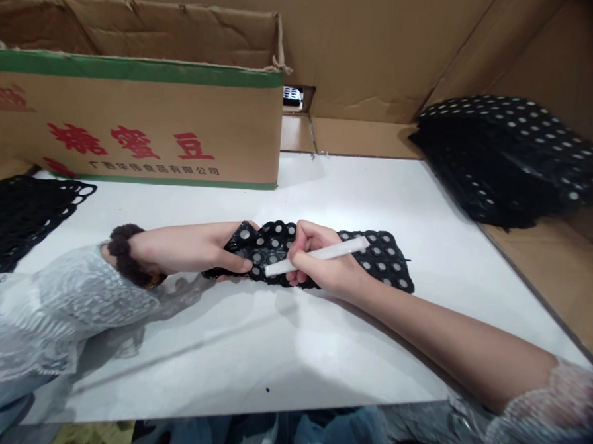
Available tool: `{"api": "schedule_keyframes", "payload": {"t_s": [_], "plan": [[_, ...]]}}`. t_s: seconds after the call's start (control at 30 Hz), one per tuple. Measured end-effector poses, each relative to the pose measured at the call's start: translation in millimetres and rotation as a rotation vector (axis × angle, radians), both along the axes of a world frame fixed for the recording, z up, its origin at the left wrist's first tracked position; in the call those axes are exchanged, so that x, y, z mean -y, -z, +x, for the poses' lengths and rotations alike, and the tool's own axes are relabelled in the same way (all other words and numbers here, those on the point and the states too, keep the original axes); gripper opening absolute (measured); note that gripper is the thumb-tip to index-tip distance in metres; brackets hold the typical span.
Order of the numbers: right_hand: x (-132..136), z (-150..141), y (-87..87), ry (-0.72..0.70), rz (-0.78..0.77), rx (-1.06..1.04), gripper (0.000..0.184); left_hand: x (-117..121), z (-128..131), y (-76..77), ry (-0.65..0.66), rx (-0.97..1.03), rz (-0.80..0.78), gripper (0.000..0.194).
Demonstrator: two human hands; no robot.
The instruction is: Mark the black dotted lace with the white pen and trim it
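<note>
A strip of black material with rows of pale round dots (381,259) lies across the white table in front of me. My left hand (210,247) grips its left end, thumb on top and fingers beneath, with a corner of the strip folded up there. In my right hand (324,256) is a slim white pen-like tool (342,249), held like a pen. Its lower left end meets the strip close to my left thumb. Part of the strip is hidden behind my right hand.
An open cardboard box (182,120) with green edges and red lettering stands at the back left. Black netted material (23,214) lies at the left edge. A pile of black dotted sheets (519,154) sits at the right, beside cardboard walls (375,47).
</note>
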State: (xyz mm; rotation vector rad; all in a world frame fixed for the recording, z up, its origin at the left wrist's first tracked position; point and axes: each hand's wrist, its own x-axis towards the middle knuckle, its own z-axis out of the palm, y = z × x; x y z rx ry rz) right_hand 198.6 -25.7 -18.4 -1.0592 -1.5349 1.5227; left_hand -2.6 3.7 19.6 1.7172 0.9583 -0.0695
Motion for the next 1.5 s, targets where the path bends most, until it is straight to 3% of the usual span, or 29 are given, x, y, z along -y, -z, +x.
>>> {"api": "schedule_keyframes", "payload": {"t_s": [0.37, 0.57, 0.67, 0.8, 0.9, 0.97, 1.07, 1.13, 1.3, 1.4, 1.5], "plan": [[2.2, -0.7, 2.4, -0.001, 0.019, 0.072, 0.014, 7.9, 6.9, 0.7, -0.142, 0.05, 0.003, 0.009], [7.5, 0.0, 2.6, -0.055, 0.247, 0.258, 0.013, 33.4, 22.4, -2.4, -0.229, 0.041, 0.287, 0.012], [11.0, -2.4, 0.3, -0.054, 0.292, 0.352, 0.013, 42.8, 27.9, -4.2, -0.242, 0.037, 0.33, 0.007], [15.7, -5.6, -2.6, -0.049, 0.342, 0.439, 0.012, 38.2, 24.7, -7.8, -0.198, 0.044, 0.261, 0.012], [16.5, -4.6, -2.3, -0.018, 0.351, 0.41, 0.013, 21.0, 16.1, -11.6, -0.104, -0.008, 0.136, 0.018], [16.0, -2.6, -1.4, 0.011, 0.327, 0.372, 0.015, 7.3, 9.9, -13.0, -0.031, -0.075, 0.135, 0.02], [16.5, 0.2, -1.2, 0.004, 0.336, 0.341, 0.016, -10.0, 1.1, -10.7, 0.025, -0.202, 0.356, 0.02], [17.9, 1.3, -2.1, -0.007, 0.419, 0.347, 0.014, -17.5, -4.5, -6.6, 0.024, -0.299, 0.511, 0.026], [12.8, 6.1, -2.2, 0.069, 0.688, 0.443, 0.011, -25.8, -13.4, 2.8, -0.009, -0.386, 0.758, 0.061], [1.2, 11.8, -0.9, 0.049, 0.548, 0.473, 0.026, -24.3, -8.5, 4.3, 0.075, -0.4, 0.936, 0.047], [-9.8, 17.0, -1.1, 0.061, 0.338, 0.39, 0.033, -15.9, 4.1, 7.1, 0.096, -0.43, 0.981, 0.033]]}}
